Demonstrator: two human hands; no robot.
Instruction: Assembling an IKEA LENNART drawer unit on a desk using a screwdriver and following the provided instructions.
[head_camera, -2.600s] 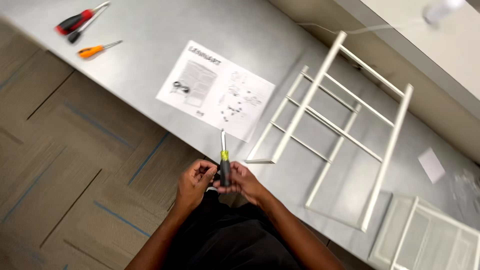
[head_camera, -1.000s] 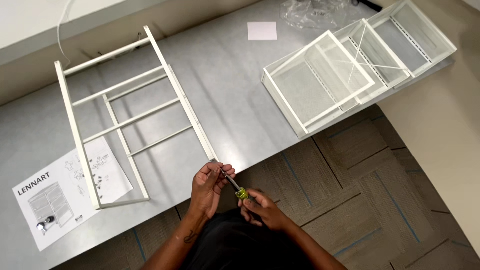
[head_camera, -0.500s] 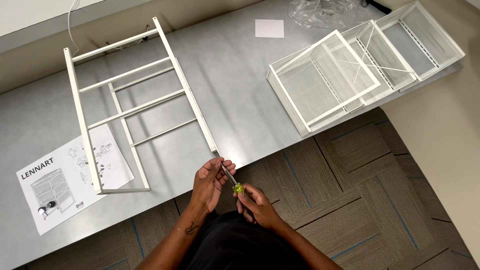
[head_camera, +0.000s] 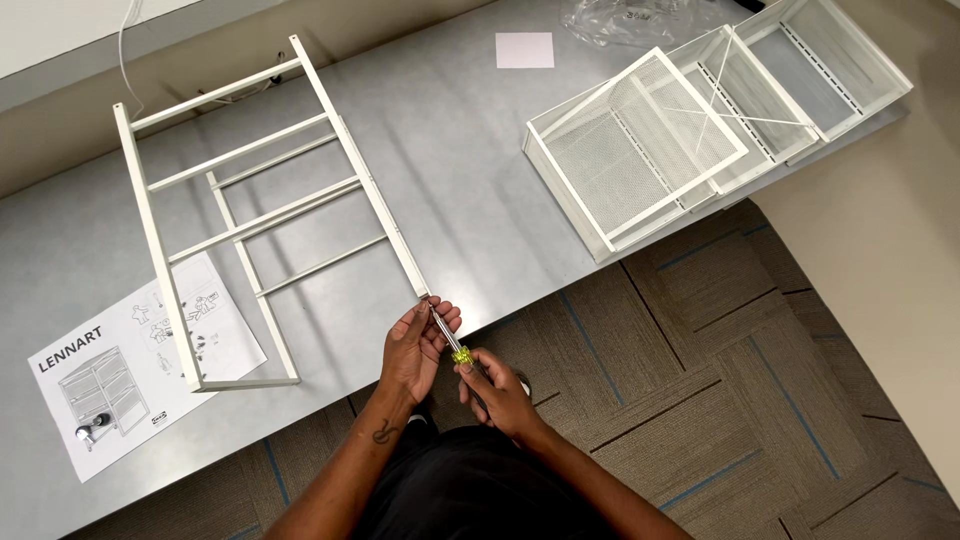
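1. Person is standing at the edge of a grey table, looking down at both hands held just off its near edge, over the patterned carpet floor.
2. Left hand is curling its fingers together around the metal shaft of a screwdriver, right up near the tip.
3. Right hand is closing around the screwdriver's handle; only the yellow-green collar is showing above the fist.
4. Screwdriver is lying at a slant between the two hands, tip pointing up at the near end of a white metal frame.
5. That frame is lying flat on the table, ladder-like with long rails and crossbars; its near corner is sitting just beside the left hand's fingertips. Cannot tell whether the tip is touching it.
6. An instruction sheet is lying partly under the frame's left rail.
7. White mesh baskets are sitting well apart, at the table's right end, with a small white card and a clear plastic bag behind them.
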